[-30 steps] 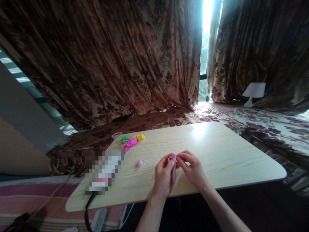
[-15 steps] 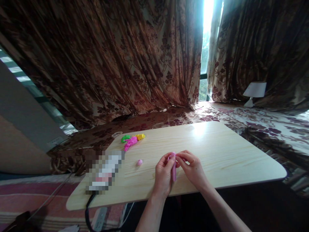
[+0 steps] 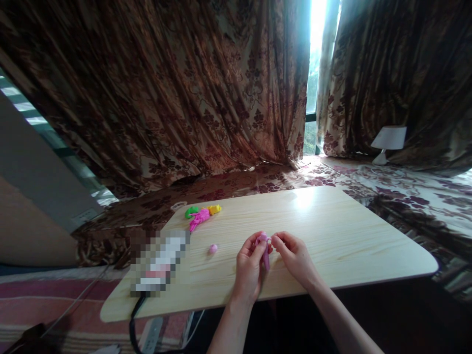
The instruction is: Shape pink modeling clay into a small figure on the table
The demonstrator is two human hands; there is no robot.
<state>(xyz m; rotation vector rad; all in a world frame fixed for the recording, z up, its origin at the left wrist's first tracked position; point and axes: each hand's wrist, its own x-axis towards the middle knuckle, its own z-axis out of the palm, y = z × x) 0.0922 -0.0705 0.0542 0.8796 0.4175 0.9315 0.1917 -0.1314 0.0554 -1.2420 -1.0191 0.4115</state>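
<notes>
Over the near middle of the table, my left hand is closed around a soft pink strip. The strip's lower end hangs below the left fingers, and its upper part bends over at the thumb. My right hand pinches a thin end of the same strip at the fingertips, just right of the left thumb. What the strip is made of I cannot tell. A small pale pink ball lies on the table to the left of my hands.
Bright green, magenta and yellow pieces lie together at the table's back left. A blurred-out object with a black cable sits on the left side. A white lamp stands beyond, back right.
The right fingertips have moved slightly away from the left thumb, with a thin pink bit now showing between the hands. The strip's hanging end sits a little higher.
</notes>
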